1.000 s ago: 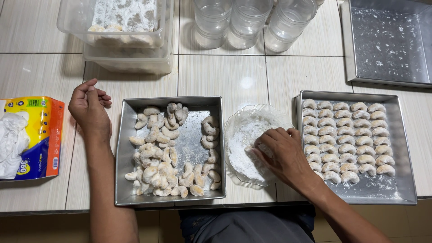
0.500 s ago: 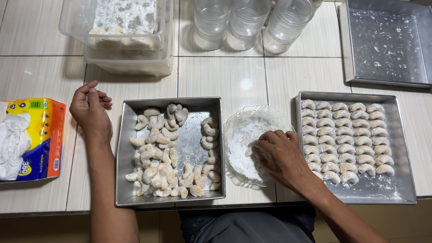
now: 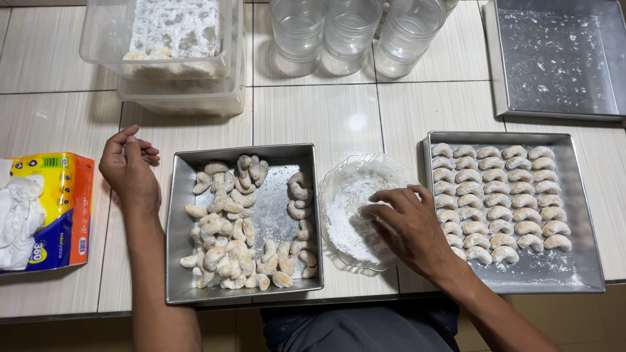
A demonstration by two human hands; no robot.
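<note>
Right hand (image 3: 407,225): fingers curled down into the glass bowl (image 3: 339,189) of white sugar, between the two trays; whether they pinch a cookie, cannot tell; best rolled gently, excess shaken off. Left hand (image 3: 129,168): loosely curled, empty, beside the tray of plain cookies (image 3: 238,228).

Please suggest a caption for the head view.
Right hand in sugar bowl between two cookie trays; left hand rests beside.

Tight lanes around the glass bowl (image 3: 355,208)

Left of it the cookie tray (image 3: 244,225); right the filled tray (image 3: 512,208); behind it bare desk (image 3: 332,114), then cups (image 3: 349,32) block.
</note>
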